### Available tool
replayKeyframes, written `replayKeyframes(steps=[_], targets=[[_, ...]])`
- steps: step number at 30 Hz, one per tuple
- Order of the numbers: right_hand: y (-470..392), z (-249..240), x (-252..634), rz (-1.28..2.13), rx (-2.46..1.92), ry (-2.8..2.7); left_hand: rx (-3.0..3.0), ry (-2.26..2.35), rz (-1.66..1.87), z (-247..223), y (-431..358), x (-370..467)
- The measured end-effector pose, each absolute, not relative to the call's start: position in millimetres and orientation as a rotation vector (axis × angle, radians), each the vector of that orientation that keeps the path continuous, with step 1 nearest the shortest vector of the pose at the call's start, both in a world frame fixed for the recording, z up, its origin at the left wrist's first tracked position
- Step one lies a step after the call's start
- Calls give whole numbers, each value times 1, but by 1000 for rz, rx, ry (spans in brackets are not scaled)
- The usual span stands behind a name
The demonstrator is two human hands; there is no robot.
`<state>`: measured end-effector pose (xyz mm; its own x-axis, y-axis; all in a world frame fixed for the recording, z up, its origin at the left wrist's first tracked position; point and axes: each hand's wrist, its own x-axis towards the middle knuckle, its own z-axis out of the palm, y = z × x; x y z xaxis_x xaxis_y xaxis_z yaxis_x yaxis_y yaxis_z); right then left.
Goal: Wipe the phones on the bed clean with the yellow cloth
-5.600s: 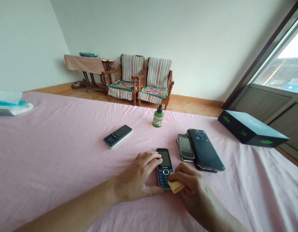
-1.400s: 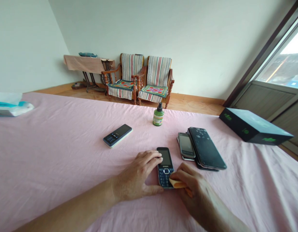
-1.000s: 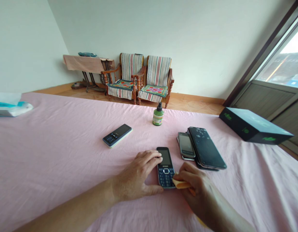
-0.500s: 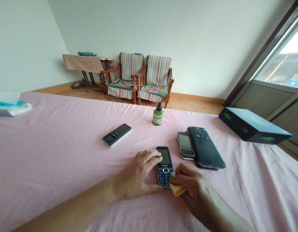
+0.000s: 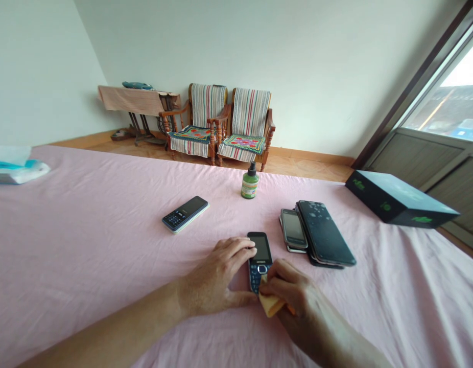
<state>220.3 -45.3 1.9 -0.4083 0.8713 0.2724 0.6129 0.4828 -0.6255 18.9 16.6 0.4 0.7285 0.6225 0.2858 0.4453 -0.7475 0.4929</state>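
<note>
A dark blue keypad mobile phone lies face up on the pink cloth, its screen end pointing away from me. My left hand steadies it, fingertips on the left edge of the screen and thumb at the bottom left corner. Pinched in my right hand is a folded yellow cloth, pressed on the keypad. The hand and cloth hide the lower right keys. To the right lie a small grey phone and a large dark smartphone, each seemingly on top of another device.
Another keypad phone rests at left on the pink tablecloth. Farther back stands a green spray bottle. A black box sits at right, and a tissue pack at far left. Two wooden chairs stand beyond.
My right hand has slid the yellow cloth left and slightly down across the keypad. My left hand and the phone have hardly moved.
</note>
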Motion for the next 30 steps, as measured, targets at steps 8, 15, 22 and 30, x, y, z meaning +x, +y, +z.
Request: replayKeyframes(steps=[8,15,22,30], targets=[[-47,3,221,601,-1271,-2157,2526,826,631,1,16,20],[-47,2,214,613,-1210,-2208,2523,818,622,-3,17,19],[-47,-4,216,571,-1341,-2075,2511,831,596,1,16,19],[-48,0,215,587,-1262,-2140,2507,847,583,1,16,19]])
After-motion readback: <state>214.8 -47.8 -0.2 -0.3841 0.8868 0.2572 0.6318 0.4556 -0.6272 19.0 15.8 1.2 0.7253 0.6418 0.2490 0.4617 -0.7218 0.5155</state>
